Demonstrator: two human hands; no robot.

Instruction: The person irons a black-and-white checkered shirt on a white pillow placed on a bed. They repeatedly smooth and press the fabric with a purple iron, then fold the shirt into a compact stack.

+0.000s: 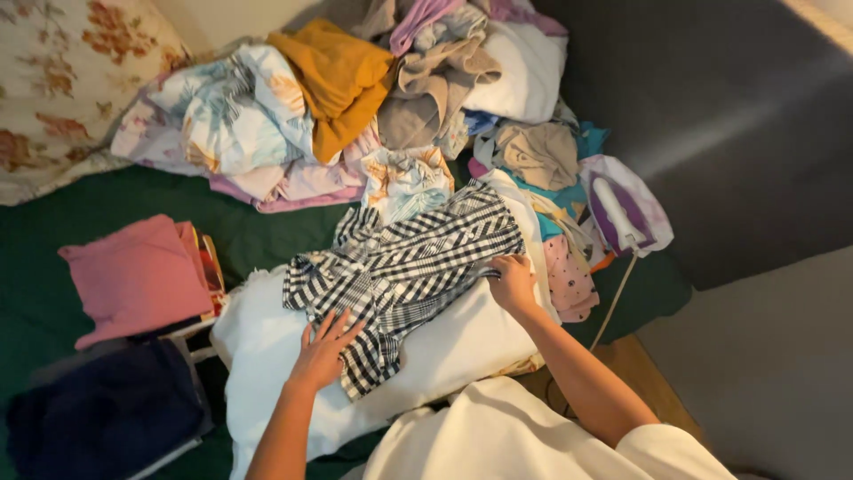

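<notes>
The left hand [322, 348] lies flat, fingers spread, on the near edge of a black-and-white checked shirt [404, 267]; the right hand [513, 281] presses, fingers curled together, on the shirt's right edge; the shirt is spread across a white padded surface [444, 351] at the centre; beyond it a heap of mixed laundry [355, 107] is piled; to the right an iron [617, 213] lies on cloth; to the left sits a folded pink cloth [133, 276] on a green cover [267, 227].
</notes>
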